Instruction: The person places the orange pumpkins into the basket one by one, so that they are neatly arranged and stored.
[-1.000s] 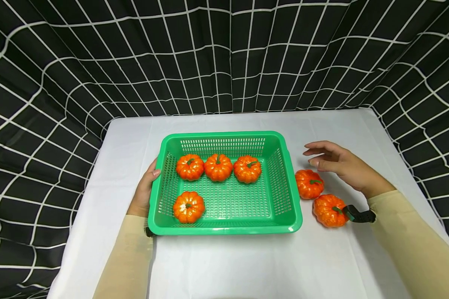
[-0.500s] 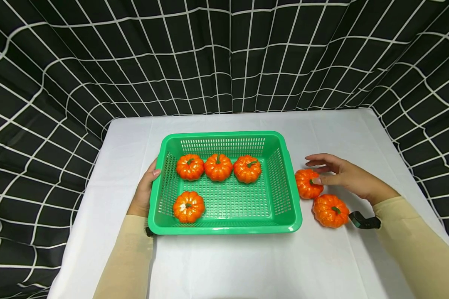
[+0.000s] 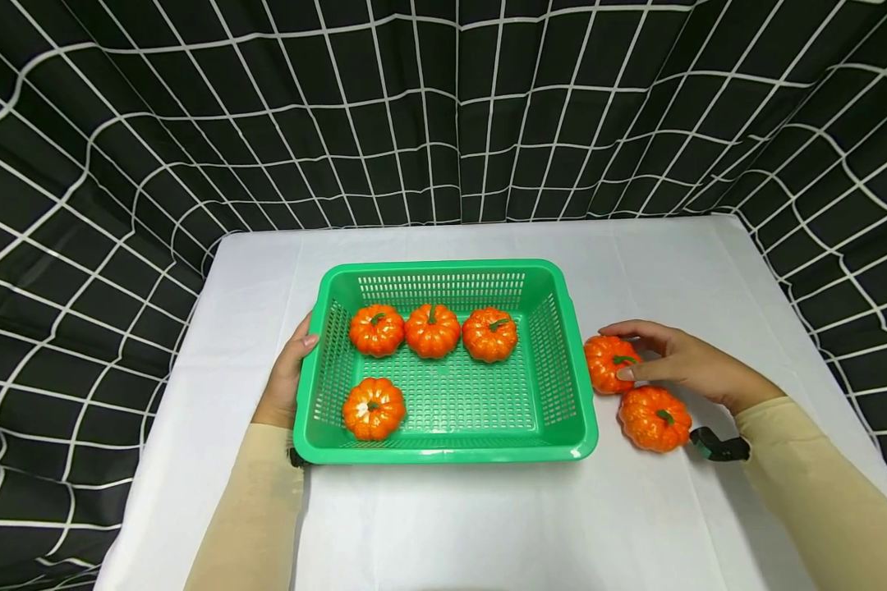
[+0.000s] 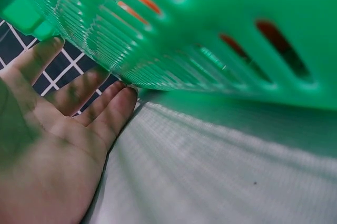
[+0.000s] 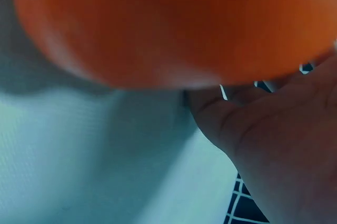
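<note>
My left hand [image 3: 287, 377] holds the left side of a green plastic basket [image 3: 443, 455], thumb over the rim. In the left wrist view its fingers [image 4: 113, 111] lie against the slotted outer wall. To the basket's right, my right hand [image 3: 683, 361] grips a small orange pumpkin [image 3: 604, 361] with a green stem, thumb on the near side and fingers around the far side. Just nearer on the cloth sits a second pumpkin [image 3: 654, 420], close to the right wrist. Orange pumpkin skin [image 5: 174, 29] fills the top of the right wrist view, partly hiding the fingers.
Inside the basket, three pumpkins [image 3: 432, 332] form a row toward the back, and another pumpkin [image 3: 373, 410] sits at front left. A white cloth [image 3: 488, 525] covers the table. Black curtains with a white grid [image 3: 480, 123] surround it at the back and sides.
My right hand has come down and toward me onto the pumpkin beside the basket, its thumb and fingers closing around it. My left hand and the basket have stayed put.
</note>
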Tool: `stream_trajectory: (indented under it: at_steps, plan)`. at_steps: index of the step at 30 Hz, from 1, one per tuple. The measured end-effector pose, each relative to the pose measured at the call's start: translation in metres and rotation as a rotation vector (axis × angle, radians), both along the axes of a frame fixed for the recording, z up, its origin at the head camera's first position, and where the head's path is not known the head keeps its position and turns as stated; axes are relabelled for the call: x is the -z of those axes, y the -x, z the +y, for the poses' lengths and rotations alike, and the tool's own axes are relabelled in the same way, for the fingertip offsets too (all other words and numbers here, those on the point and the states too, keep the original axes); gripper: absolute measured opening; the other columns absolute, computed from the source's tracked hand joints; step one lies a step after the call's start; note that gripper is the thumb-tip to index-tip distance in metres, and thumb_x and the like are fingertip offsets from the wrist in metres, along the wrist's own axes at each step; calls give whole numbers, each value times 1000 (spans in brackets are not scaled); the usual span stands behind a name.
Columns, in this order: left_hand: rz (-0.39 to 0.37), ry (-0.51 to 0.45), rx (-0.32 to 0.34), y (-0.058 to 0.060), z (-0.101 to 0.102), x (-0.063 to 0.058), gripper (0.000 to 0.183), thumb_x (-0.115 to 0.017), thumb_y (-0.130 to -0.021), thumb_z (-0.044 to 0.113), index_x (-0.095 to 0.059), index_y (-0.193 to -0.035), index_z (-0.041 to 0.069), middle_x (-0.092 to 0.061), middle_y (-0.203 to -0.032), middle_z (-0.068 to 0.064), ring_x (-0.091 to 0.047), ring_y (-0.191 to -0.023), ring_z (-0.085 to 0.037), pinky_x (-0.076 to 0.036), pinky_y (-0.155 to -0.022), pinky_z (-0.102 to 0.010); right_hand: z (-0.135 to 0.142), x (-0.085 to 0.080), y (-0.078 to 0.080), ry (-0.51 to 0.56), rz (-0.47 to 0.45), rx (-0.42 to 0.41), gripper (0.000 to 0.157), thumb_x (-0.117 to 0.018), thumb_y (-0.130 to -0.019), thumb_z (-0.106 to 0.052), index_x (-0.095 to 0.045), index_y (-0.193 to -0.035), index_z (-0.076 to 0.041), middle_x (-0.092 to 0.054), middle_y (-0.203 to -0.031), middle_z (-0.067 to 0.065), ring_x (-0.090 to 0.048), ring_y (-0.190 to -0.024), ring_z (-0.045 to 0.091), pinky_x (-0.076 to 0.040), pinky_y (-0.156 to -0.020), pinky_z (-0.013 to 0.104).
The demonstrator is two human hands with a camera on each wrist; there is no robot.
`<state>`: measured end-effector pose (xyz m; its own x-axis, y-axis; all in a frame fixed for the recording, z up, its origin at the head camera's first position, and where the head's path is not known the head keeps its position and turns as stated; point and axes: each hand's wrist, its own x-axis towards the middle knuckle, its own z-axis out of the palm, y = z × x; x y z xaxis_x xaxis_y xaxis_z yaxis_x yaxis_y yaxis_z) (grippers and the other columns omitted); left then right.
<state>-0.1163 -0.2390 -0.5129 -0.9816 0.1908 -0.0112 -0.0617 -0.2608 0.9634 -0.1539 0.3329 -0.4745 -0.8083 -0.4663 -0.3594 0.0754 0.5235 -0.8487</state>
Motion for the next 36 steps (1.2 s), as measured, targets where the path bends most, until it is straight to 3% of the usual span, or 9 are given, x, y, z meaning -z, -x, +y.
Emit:
stream_trajectory:
  at_steps: [8, 14, 24, 36]
  plan:
    - [6, -9, 12, 0, -1, 0, 73, -32, -103, 22, -27, -175, 25, -37, -171, -12, -53, -135, -30, -51, -108, -37, -1, 6, 1, 19, 28, 13, 58, -81, -99, -19, -60, -153, -11, -61, -146, 12, -55, -130, 28, -51, -100, 28]
    - [18, -3, 16, 0, -1, 1, 73, -32, -103, 22, -28, -175, 26, -37, -171, -13, -54, -134, -30, -51, -108, -38, -3, 7, -1, -1, 72, 33, 48, -80, -100, -19, -64, -146, -12, -64, -139, 11, -56, -124, 31, -56, -95, 34]
    - [12, -7, 7, 1, -2, 3, 73, -34, -102, 23, -29, -175, 26, -38, -170, -14, -57, -131, -30, -54, -106, -39, -4, -1, -1, -29, 100, 56, 49, -81, -100, -20, -65, -146, -15, -59, -140, 12, -58, -116, 41, -56, -91, 44]
    - [32, 17, -11, 3, -2, 4, 73, -34, -102, 23, -28, -175, 25, -40, -169, -13, -59, -128, -29, -56, -102, -38, -1, -6, -5, 9, 133, 89, 49, -80, -101, -17, -64, -147, -14, -59, -143, 11, -62, -119, 38, -58, -91, 35]
